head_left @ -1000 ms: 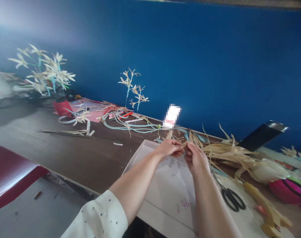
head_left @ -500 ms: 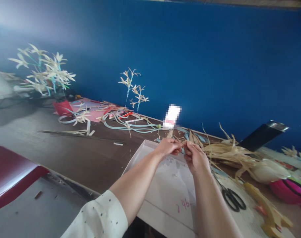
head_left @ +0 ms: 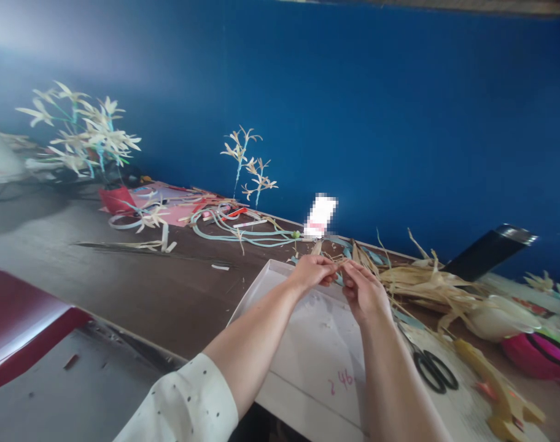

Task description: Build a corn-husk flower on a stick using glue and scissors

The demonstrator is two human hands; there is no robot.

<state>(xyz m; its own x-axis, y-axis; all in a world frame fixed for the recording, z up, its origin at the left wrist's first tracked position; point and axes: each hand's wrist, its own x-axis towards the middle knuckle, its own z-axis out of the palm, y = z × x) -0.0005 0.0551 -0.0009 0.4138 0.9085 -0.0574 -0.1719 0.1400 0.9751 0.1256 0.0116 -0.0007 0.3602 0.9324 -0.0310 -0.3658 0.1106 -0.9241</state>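
My left hand (head_left: 313, 271) and my right hand (head_left: 363, 291) meet above the far end of a white tray (head_left: 261, 288). Both pinch a thin tan strip of dried husk (head_left: 340, 264) between their fingertips, fingers pressed together. The strip is small and mostly hidden by my fingers. A heap of dried husks (head_left: 422, 282) lies just beyond my right hand.
Black scissors (head_left: 431, 368) lie to the right of the tray, with a yellow glue gun (head_left: 496, 387) beyond them. Husk flowers on stems (head_left: 250, 166) stand against the blue wall, a bigger bunch (head_left: 81, 132) at the left. Pale blue strips (head_left: 234, 230) lie on the brown table. A black cylinder (head_left: 487, 250) leans at the right.
My hands have barely shifted; the fingers work slightly at the husk strip, and the right hand has edged a little up towards the left one.
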